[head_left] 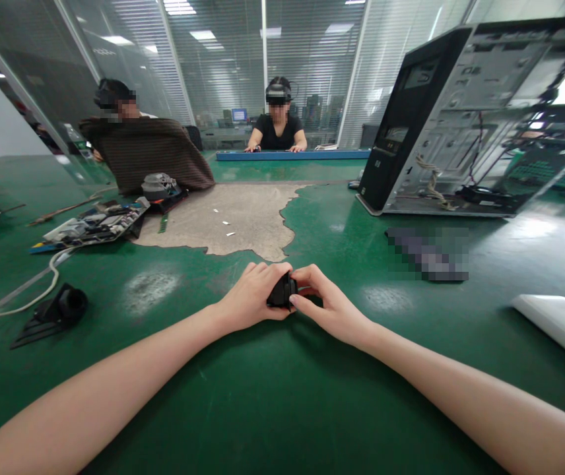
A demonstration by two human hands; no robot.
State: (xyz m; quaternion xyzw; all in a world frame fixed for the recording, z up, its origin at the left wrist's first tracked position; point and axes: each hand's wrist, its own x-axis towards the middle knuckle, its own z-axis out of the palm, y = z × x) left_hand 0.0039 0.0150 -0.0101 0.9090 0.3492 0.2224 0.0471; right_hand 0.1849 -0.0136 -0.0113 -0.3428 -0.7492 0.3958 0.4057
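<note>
My left hand and my right hand meet in the middle of the green table. Between them sits a small black part, low on the table top. The left hand's fingers curl over its top and left side. The right hand pinches its right side with thumb and fingers. Most of the part is hidden by the fingers.
An open computer case stands at the right. A circuit board with parts and a black piece with a white cable lie left. A white panel lies near right. Two people sit across the table.
</note>
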